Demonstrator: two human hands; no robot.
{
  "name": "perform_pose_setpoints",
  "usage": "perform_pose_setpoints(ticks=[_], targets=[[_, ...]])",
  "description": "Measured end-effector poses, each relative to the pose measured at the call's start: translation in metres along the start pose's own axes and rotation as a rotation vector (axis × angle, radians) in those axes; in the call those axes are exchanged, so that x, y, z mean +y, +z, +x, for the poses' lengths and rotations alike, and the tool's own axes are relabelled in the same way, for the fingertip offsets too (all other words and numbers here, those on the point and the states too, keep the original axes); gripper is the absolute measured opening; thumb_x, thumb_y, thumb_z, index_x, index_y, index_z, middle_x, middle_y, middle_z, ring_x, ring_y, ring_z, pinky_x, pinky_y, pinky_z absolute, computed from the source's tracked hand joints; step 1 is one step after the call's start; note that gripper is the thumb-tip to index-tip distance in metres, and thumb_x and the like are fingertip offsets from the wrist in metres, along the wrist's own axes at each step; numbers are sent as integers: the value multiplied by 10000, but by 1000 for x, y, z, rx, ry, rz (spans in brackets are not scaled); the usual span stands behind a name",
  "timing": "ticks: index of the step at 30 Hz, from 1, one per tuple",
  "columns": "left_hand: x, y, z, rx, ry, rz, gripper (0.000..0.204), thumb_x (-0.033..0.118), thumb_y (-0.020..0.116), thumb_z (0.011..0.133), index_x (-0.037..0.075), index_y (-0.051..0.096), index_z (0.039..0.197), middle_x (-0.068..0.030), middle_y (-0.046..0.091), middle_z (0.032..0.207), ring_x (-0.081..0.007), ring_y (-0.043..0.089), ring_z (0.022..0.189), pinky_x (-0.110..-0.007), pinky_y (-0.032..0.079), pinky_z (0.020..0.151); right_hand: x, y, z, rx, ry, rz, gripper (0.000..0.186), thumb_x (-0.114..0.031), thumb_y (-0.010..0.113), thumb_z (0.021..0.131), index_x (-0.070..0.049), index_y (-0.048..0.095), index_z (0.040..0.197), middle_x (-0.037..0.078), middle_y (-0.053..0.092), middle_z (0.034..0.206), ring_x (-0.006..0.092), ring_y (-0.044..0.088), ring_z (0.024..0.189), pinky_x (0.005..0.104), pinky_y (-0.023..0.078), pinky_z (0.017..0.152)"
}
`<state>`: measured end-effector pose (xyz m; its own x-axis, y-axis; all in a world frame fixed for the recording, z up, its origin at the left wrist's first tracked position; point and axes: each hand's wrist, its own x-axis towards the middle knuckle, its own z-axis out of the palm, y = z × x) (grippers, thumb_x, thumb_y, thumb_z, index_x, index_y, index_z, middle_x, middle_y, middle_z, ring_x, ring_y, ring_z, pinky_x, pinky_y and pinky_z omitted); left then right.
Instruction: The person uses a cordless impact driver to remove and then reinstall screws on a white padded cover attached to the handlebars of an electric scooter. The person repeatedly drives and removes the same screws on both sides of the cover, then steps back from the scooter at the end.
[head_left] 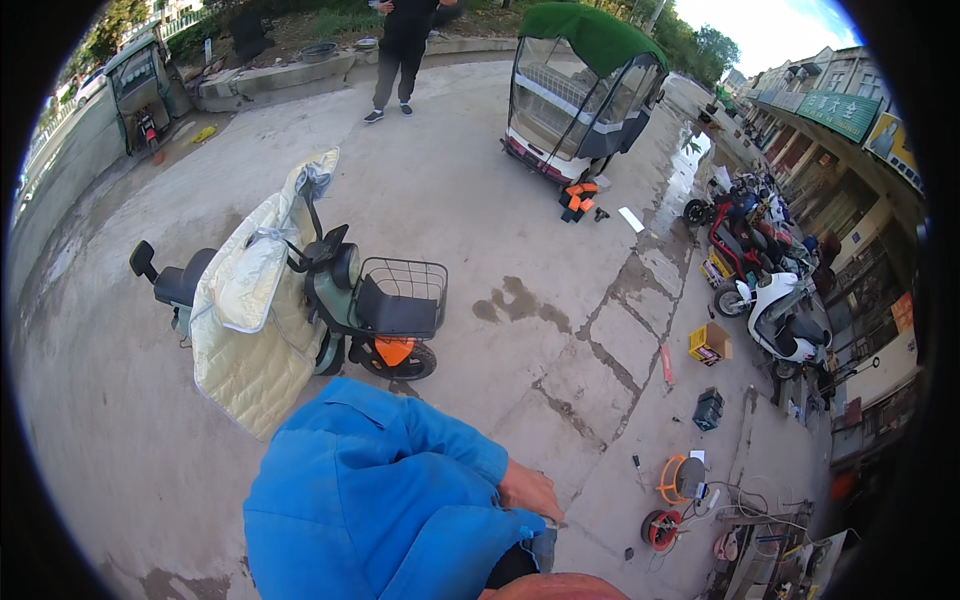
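My left arm in a blue sleeve [350,480] fills the lower middle, bent at the elbow. My left hand [530,490] comes out of the cuff with its fingers curled downward. Whatever they close on, if anything, is hidden. Just below the hand shows a small greyish-blue patch [542,548], too little to name. My right hand cannot be made out. Beyond the sleeve stands a green electric scooter [345,265] with a black wire front basket [402,297], an orange part above its front wheel, and a cream quilted windshield cover [245,320] draped over its front.
A three-wheeler [560,100] with a green canopy stands farther off, orange-and-black objects [578,202] beside it. One person [402,55] stands at the back. Along the right are parked scooters [785,315], a yellow carton [710,343], a dark case [708,409], an orange reel [680,480] and loose cables.
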<state>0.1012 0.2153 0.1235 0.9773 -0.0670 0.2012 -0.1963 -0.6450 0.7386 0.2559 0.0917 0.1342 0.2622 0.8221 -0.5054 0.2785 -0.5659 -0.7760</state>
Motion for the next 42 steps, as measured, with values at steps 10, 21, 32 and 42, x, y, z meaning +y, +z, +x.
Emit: perform_pose_setpoints(ticks=[10, 21, 32, 42], targets=[[-43, -40, -6, 147, -185, 15, 514, 212, 836, 805, 119, 656, 1277, -167, 729, 1195, -394, 668, 1201, -522, 439, 1068, -2, -34, 70, -84, -5, -62, 323, -304, 691, 1073, -88, 761, 1303, 142, 812, 1019, 218, 693, 878, 427, 574, 832], [-5, -35, 9, 567, -480, 29, 481, 107, 799, 828, 141, 666, 1289, -120, 733, 1205, -367, 673, 1206, -515, 453, 1055, 11, -87, 103, -172, -111, -251, 331, -321, 659, 1094, -96, 758, 1316, 147, 815, 1020, 224, 689, 872, 430, 573, 836], [18, -10, -9, 741, -551, 34, 444, 87, 798, 838, 152, 680, 1261, -118, 741, 1180, -383, 675, 1173, -514, 467, 1016, 4, -86, 105, -314, -325, -441, 440, -327, 790, 967, -133, 745, 1359, 240, 815, 1085, 318, 799, 999, 465, 597, 876], [30, -25, -67, 558, -415, 69, 491, 114, 809, 838, 167, 662, 1304, -106, 730, 1217, -359, 672, 1204, -515, 456, 1044, 24, -13, 48, -144, -278, -211, 373, -275, 777, 982, -112, 753, 1317, 199, 820, 1058, 300, 791, 975, 447, 596, 860]])
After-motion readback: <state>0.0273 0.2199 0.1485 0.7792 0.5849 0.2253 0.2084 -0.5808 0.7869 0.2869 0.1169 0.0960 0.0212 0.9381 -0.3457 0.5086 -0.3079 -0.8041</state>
